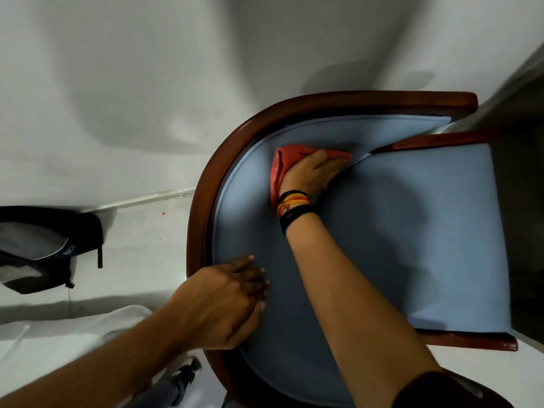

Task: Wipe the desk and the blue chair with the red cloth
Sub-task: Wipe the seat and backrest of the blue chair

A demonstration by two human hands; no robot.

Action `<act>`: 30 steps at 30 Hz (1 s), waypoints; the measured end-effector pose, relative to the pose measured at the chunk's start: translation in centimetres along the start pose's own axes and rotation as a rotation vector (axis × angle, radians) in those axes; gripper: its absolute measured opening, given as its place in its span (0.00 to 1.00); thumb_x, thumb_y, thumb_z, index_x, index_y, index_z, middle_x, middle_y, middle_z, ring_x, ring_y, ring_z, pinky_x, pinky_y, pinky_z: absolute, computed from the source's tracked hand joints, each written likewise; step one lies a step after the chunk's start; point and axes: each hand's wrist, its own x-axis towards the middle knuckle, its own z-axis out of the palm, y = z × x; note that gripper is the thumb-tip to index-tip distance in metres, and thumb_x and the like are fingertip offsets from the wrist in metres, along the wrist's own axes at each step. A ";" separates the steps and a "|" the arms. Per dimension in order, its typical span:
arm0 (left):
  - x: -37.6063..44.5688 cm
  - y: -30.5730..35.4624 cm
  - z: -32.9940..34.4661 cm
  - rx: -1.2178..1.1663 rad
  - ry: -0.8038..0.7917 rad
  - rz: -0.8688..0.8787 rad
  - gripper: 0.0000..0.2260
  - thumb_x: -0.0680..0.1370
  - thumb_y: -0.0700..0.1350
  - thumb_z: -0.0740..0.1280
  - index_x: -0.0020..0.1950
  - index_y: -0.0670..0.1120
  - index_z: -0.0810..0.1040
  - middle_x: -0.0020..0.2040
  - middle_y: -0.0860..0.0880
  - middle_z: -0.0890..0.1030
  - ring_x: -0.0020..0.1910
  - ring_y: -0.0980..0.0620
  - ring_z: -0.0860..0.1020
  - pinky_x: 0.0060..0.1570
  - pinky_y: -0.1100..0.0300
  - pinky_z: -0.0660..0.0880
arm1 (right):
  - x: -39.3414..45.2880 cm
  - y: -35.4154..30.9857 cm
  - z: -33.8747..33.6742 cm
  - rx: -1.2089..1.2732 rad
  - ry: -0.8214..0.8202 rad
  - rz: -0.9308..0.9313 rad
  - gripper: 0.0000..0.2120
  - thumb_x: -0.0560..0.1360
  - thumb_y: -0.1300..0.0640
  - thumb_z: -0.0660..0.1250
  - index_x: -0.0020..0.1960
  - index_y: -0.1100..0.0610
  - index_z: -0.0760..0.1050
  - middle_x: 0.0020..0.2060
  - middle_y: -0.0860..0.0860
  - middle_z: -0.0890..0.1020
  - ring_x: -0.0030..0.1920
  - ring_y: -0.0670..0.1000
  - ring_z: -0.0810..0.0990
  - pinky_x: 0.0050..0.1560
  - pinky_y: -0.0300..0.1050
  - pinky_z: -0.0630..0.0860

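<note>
Right hand [312, 172] flat, pressing cloth [282, 163] on chair [412, 231] back | left hand [226, 301] open, empty, on padding

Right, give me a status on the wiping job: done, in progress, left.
Done: nothing can be confirmed; no desk surface is clearly in view. In progress: the right hand presses the red cloth against the padded inner back of the blue chair, near the seat seam, while the left hand braces the backrest. Left: likely the seat and the wooden frame, judging by the cloth's position.
</note>
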 end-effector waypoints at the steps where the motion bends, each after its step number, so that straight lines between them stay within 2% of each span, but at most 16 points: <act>1: -0.1 0.1 -0.1 -0.010 0.014 -0.002 0.21 0.84 0.53 0.56 0.58 0.48 0.88 0.61 0.53 0.88 0.66 0.53 0.83 0.78 0.52 0.70 | -0.6 0.6 -0.3 -0.061 -0.041 -0.024 0.30 0.88 0.58 0.51 0.84 0.66 0.44 0.85 0.60 0.47 0.86 0.55 0.48 0.80 0.36 0.39; 3: -0.3 0.0 -0.4 -0.056 0.019 0.004 0.22 0.85 0.52 0.54 0.55 0.48 0.88 0.58 0.52 0.89 0.62 0.51 0.84 0.76 0.54 0.73 | -3.5 3.5 -2.6 -0.197 -0.216 -0.127 0.30 0.87 0.59 0.51 0.84 0.66 0.42 0.85 0.59 0.44 0.86 0.54 0.46 0.78 0.29 0.35; 5: -0.6 0.1 -0.8 -0.108 -0.004 -0.001 0.24 0.85 0.52 0.51 0.50 0.47 0.86 0.52 0.51 0.88 0.53 0.48 0.85 0.67 0.53 0.78 | -7.4 7.0 -6.0 -0.350 -0.415 -0.214 0.31 0.88 0.59 0.52 0.85 0.62 0.41 0.85 0.56 0.43 0.86 0.51 0.44 0.83 0.37 0.36; 7: -1.1 0.2 -1.0 -0.137 0.009 -0.011 0.25 0.85 0.54 0.49 0.42 0.48 0.82 0.42 0.50 0.85 0.42 0.48 0.83 0.51 0.51 0.81 | -9.6 8.2 -7.8 -0.381 -0.509 -0.255 0.31 0.88 0.56 0.51 0.85 0.59 0.40 0.86 0.52 0.43 0.86 0.49 0.44 0.86 0.46 0.40; 9: -1.2 0.2 -0.9 -0.133 0.011 -0.011 0.27 0.85 0.56 0.47 0.42 0.48 0.82 0.42 0.50 0.85 0.42 0.48 0.82 0.47 0.51 0.80 | -9.1 5.9 -5.6 -0.346 -0.463 -0.226 0.31 0.88 0.52 0.51 0.85 0.60 0.42 0.86 0.55 0.43 0.86 0.51 0.44 0.86 0.47 0.40; 12: -1.4 0.0 -0.3 -0.117 0.016 0.021 0.32 0.84 0.57 0.42 0.52 0.48 0.85 0.54 0.50 0.87 0.55 0.48 0.84 0.57 0.51 0.79 | -6.9 0.3 -0.4 -0.223 -0.228 -0.125 0.36 0.87 0.48 0.54 0.84 0.65 0.41 0.85 0.62 0.43 0.86 0.58 0.43 0.85 0.52 0.40; 13: -1.4 -0.2 -0.2 -0.126 0.037 0.038 0.32 0.84 0.56 0.42 0.51 0.47 0.86 0.54 0.50 0.88 0.55 0.48 0.85 0.57 0.52 0.79 | -6.6 -0.3 0.4 -0.249 -0.189 -0.142 0.36 0.87 0.49 0.55 0.84 0.66 0.41 0.85 0.63 0.42 0.86 0.59 0.42 0.85 0.53 0.40; 15: -1.7 -0.3 0.0 -0.156 0.120 0.080 0.27 0.84 0.54 0.49 0.43 0.45 0.84 0.44 0.48 0.86 0.44 0.46 0.84 0.47 0.52 0.80 | -7.4 1.4 -0.7 -0.356 -0.246 -0.309 0.35 0.87 0.55 0.56 0.84 0.67 0.42 0.85 0.62 0.42 0.86 0.59 0.41 0.85 0.51 0.39; 17: -2.1 -0.2 0.4 -0.155 0.277 0.130 0.19 0.83 0.49 0.56 0.38 0.44 0.80 0.36 0.47 0.81 0.34 0.47 0.79 0.38 0.57 0.77 | -8.7 4.6 -4.2 -0.428 -0.435 -0.540 0.32 0.86 0.60 0.55 0.84 0.66 0.44 0.85 0.60 0.43 0.86 0.58 0.41 0.85 0.47 0.38; 19: -1.9 -0.2 0.8 -0.161 0.426 0.191 0.14 0.82 0.46 0.60 0.39 0.44 0.79 0.37 0.46 0.80 0.36 0.48 0.76 0.41 0.58 0.74 | -10.2 6.9 -7.3 -0.493 -0.627 -0.645 0.30 0.86 0.59 0.54 0.85 0.61 0.47 0.85 0.55 0.43 0.86 0.54 0.41 0.86 0.49 0.41; 22: -1.5 -0.2 1.3 -0.128 0.553 0.236 0.13 0.84 0.46 0.59 0.44 0.44 0.77 0.42 0.45 0.79 0.42 0.47 0.74 0.52 0.54 0.74 | -13.3 9.1 -11.1 -0.645 -0.771 -0.738 0.31 0.86 0.56 0.55 0.85 0.55 0.45 0.86 0.52 0.47 0.86 0.52 0.44 0.86 0.51 0.46; 24: -1.3 -0.4 1.4 -0.116 0.565 0.192 0.13 0.86 0.49 0.55 0.49 0.45 0.76 0.47 0.47 0.78 0.46 0.47 0.74 0.54 0.54 0.74 | -15.2 10.1 -14.5 -0.706 -0.844 -0.735 0.32 0.86 0.52 0.56 0.85 0.50 0.45 0.85 0.52 0.55 0.86 0.52 0.54 0.86 0.50 0.53; 25: -1.3 -0.4 1.4 -0.106 0.548 0.160 0.14 0.87 0.50 0.54 0.53 0.45 0.77 0.50 0.47 0.79 0.49 0.47 0.75 0.57 0.54 0.75 | -15.7 10.5 -16.7 -0.750 -0.894 -0.701 0.32 0.86 0.50 0.55 0.86 0.47 0.46 0.85 0.50 0.56 0.85 0.50 0.56 0.85 0.49 0.58; 26: -1.2 -0.4 1.4 -0.097 0.517 0.120 0.16 0.87 0.51 0.54 0.57 0.45 0.78 0.54 0.48 0.80 0.53 0.47 0.77 0.60 0.53 0.75 | -15.7 10.7 -19.2 -0.821 -0.952 -0.674 0.32 0.86 0.50 0.54 0.86 0.45 0.44 0.85 0.46 0.53 0.85 0.48 0.54 0.84 0.47 0.58; 28: -0.9 -0.4 1.1 -0.063 0.447 0.043 0.17 0.88 0.52 0.54 0.63 0.47 0.79 0.60 0.49 0.81 0.60 0.48 0.79 0.65 0.53 0.75 | -14.2 11.0 -24.4 -1.021 -1.050 -0.648 0.33 0.86 0.52 0.53 0.86 0.44 0.43 0.86 0.42 0.46 0.86 0.46 0.46 0.85 0.44 0.51; 30: -0.6 -0.3 1.0 -0.001 0.396 -0.009 0.18 0.87 0.53 0.53 0.65 0.49 0.79 0.61 0.51 0.82 0.60 0.50 0.81 0.67 0.53 0.76 | -11.5 10.2 -28.9 -1.205 -1.108 -0.566 0.30 0.86 0.55 0.54 0.86 0.47 0.49 0.85 0.43 0.49 0.86 0.45 0.47 0.84 0.37 0.42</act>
